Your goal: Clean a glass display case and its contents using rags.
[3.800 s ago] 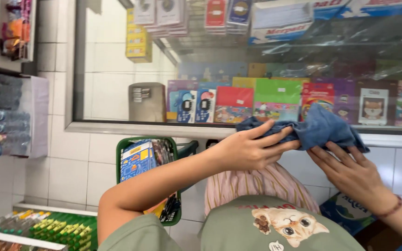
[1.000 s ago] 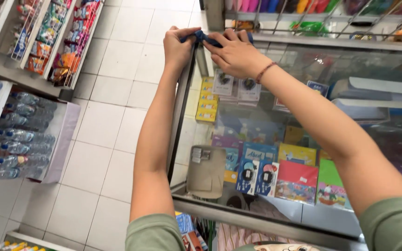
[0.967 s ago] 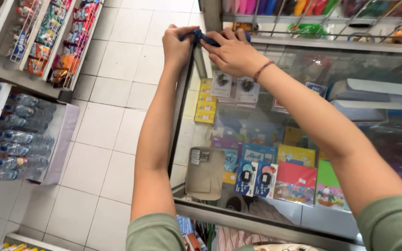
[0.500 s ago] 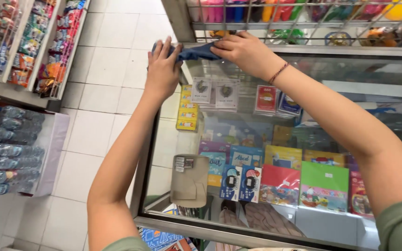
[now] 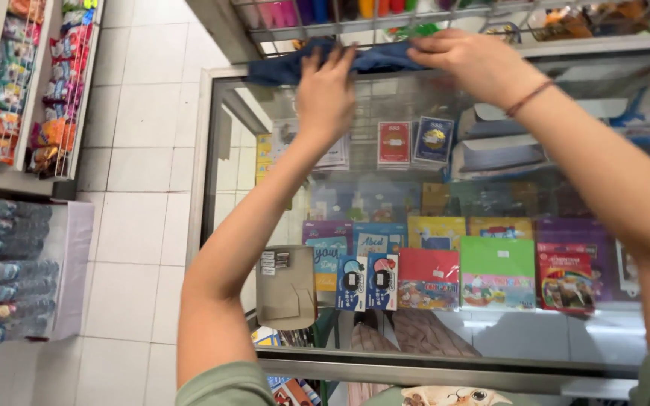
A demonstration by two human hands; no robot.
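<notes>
White-tiled shop wall behind, and the glass case (image 5: 445, 225) fills the view, both arms up at its top edge. Blue cloth (image 5: 325, 60) lies along that edge, long axis left to right, dark and bunched: left hand (image 5: 325, 94) flat on its left part, right hand (image 5: 468, 64) pinching the right end.

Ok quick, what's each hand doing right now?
Left hand: open, fingers spread, pressing the blue cloth on the glass display case.
Right hand: closed on the same cloth.
</notes>
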